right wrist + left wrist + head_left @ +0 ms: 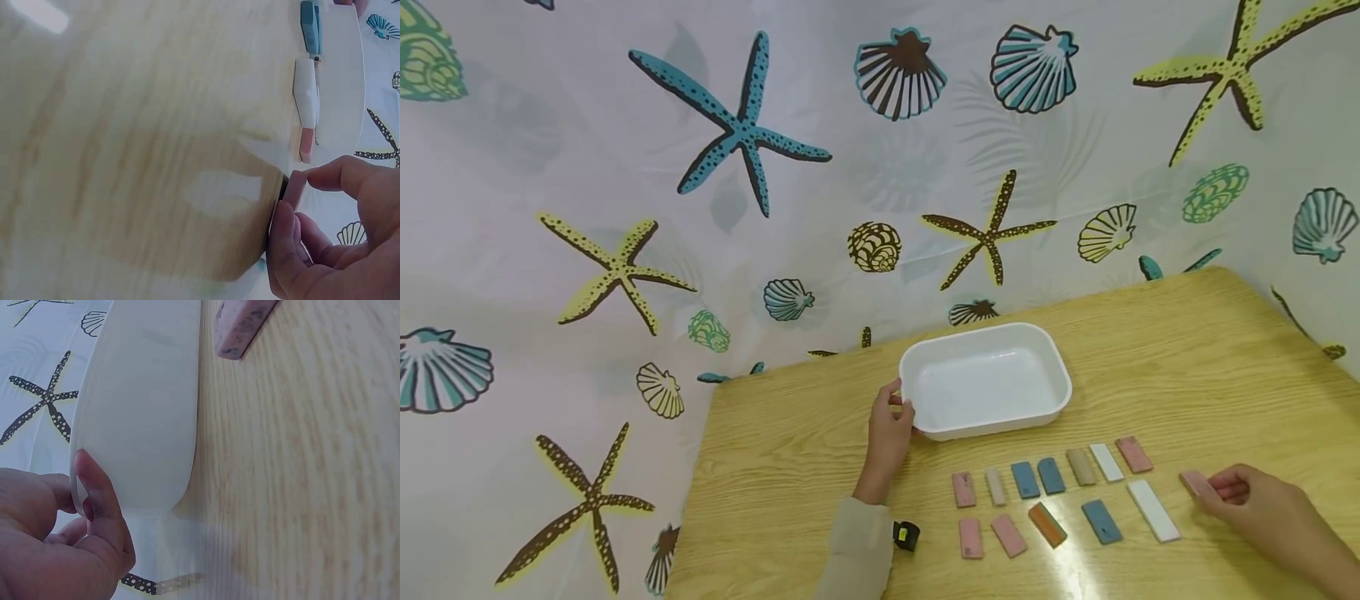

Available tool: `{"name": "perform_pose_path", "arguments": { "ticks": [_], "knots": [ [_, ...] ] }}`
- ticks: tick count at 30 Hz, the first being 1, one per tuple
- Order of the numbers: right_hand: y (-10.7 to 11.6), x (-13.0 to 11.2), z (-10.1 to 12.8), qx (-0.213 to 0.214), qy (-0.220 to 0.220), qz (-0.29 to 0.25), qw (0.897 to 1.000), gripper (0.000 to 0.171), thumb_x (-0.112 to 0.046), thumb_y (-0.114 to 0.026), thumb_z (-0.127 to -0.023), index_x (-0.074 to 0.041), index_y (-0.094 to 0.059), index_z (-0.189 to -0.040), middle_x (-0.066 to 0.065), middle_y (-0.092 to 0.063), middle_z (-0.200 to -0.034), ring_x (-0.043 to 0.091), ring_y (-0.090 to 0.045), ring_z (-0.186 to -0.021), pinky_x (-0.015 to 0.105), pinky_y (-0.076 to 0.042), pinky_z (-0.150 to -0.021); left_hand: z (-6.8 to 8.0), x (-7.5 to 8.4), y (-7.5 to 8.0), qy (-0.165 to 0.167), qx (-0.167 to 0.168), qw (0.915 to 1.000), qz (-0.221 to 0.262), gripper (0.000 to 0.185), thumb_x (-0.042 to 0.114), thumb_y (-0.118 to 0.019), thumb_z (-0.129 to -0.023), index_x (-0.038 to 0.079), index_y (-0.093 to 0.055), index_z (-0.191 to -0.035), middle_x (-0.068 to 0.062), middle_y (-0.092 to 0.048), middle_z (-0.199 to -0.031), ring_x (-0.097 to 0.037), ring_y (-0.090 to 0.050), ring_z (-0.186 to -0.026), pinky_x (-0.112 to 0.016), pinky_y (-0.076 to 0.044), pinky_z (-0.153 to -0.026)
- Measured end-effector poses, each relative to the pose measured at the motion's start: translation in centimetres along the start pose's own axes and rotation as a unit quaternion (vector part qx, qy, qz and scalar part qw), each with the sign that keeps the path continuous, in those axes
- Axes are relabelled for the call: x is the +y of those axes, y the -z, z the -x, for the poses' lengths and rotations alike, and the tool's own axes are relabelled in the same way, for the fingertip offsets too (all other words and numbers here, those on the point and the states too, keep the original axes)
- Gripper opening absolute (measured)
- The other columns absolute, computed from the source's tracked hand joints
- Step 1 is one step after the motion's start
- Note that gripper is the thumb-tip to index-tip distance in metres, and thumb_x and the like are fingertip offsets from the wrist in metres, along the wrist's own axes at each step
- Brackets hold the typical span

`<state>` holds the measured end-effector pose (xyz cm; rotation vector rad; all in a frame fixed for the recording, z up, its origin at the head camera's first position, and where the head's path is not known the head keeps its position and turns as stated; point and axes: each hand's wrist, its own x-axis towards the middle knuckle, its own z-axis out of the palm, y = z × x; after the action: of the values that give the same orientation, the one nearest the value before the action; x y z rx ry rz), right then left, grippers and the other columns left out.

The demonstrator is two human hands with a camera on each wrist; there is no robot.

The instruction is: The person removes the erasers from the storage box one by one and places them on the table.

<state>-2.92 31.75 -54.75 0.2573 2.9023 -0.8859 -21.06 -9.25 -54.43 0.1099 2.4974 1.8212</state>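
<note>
From the head view, my left hand [889,429] grips the rim of the white tray [985,387] on the table [1187,367], while my right hand [1262,508] pinches a pink block [1197,483] just right of the rows of blocks.

Left wrist view: my fingers [100,494] curl around the tray's wall [147,412].

Right wrist view: thumb and fingers [340,175] pinch the pink block [295,186] at the table surface.

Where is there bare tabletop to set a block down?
Bare wood lies right of the white plastic tray, behind the rows of small coloured blocks, and left of the left hand. Crowded: between the tray and the right hand.
</note>
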Motion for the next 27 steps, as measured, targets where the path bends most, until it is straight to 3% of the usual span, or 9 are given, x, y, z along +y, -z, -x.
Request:
{"name": "perform_pose_path", "arguments": {
  "ticks": [8, 14, 20, 24, 27],
  "knots": [
    [-0.1, -0.9, 0.3, -0.023, -0.010, -0.005, 1.000, 0.046, -0.033, -0.062, -0.088, 0.012, -0.057, -0.091, 0.005, -0.062, -0.079, 0.029, -0.062, -0.073, 0.042, -0.054, -0.062, 0.2, 0.0, 0.1, -0.007, 0.001, 0.9999, 0.015, 0.043, 0.008, -0.048, -0.096, 0.001, -0.039, -0.137, -0.014, -0.046, -0.100, -0.030, -0.057, -0.071, -0.049, -0.054, -0.063],
    [0.0, -1.1, 0.3, -0.026, 0.012, 0.003, 1.000, 0.043, -0.029, -0.063, -0.088, 0.013, -0.056, -0.090, 0.006, -0.061, -0.078, 0.029, -0.062, -0.072, 0.037, -0.054, -0.059, 0.1, 0.0, 0.1, 0.002, 0.003, 1.0000, 0.005, 0.042, 0.008, -0.047, -0.096, 0.001, -0.040, -0.137, -0.012, -0.046, -0.098, -0.025, -0.057, -0.069, -0.047, -0.055, -0.063],
    [0.6, -1.5, -0.2, -0.044, 0.027, 0.011, 0.999, 0.048, -0.035, -0.056, -0.093, 0.013, -0.057, -0.090, 0.007, -0.062, -0.079, 0.030, -0.061, -0.072, 0.041, -0.054, -0.061, -0.1, 0.0, 0.3, 0.014, -0.002, 0.9999, 0.003, 0.042, 0.009, -0.048, -0.096, 0.003, -0.040, -0.137, -0.011, -0.045, -0.098, -0.021, -0.057, -0.069, -0.042, -0.056, -0.063],
    [1.3, -2.2, -0.7, -0.023, 0.056, 0.016, 0.998, 0.047, -0.032, -0.055, -0.093, 0.015, -0.057, -0.096, 0.017, -0.062, -0.083, 0.035, -0.061, -0.075, 0.048, -0.053, -0.061, -0.1, 0.0, 0.5, 0.007, -0.010, 0.9999, 0.001, 0.043, 0.014, -0.048, -0.097, 0.005, -0.039, -0.138, -0.012, -0.046, -0.101, -0.022, -0.058, -0.071, -0.039, -0.056, -0.063],
    [1.6, -3.2, -1.3, -0.004, 0.090, 0.011, 0.996, 0.041, -0.025, -0.061, -0.091, 0.014, -0.057, -0.103, 0.024, -0.061, -0.092, 0.038, -0.059, -0.080, 0.050, -0.053, -0.063, 0.1, 0.2, 0.7, -0.006, -0.001, 0.9994, -0.033, 0.046, 0.023, -0.049, -0.097, 0.007, -0.037, -0.139, -0.012, -0.046, -0.107, -0.020, -0.056, -0.079, -0.035, -0.056, -0.065]
  ]
}}
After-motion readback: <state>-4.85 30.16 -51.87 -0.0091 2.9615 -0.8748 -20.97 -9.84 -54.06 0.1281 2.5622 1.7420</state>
